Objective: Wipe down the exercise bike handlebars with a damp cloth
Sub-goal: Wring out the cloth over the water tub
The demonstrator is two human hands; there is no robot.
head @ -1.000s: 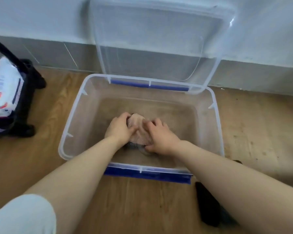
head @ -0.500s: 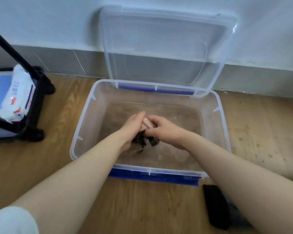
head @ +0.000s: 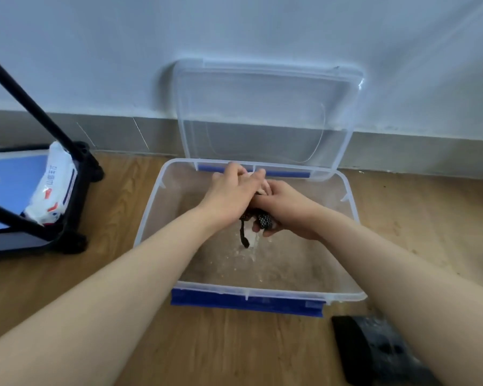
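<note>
A wet cloth [head: 263, 220], pinkish with a black-and-white patterned part, is squeezed between both hands above a clear plastic tub [head: 148, 218] holding shallow water. My left hand [head: 233, 190] wraps over its top. My right hand [head: 283, 210] grips it from the right and below. A dark strip of the cloth hangs down, and water runs off it into the tub. Most of the cloth is hidden inside my fists. No exercise bike handlebars are in view.
The tub's clear lid [head: 265, 115] leans against the white wall behind it. A black-framed cart [head: 70, 218] with a wet-wipes pack [head: 53, 185] stands on the wooden floor at left. A black object [head: 354, 349] lies on the floor at lower right.
My hands have lifted the cloth out of the water and moved toward the tub's far side, squeezing it. Water now streams down. The camera has pulled back and up.
</note>
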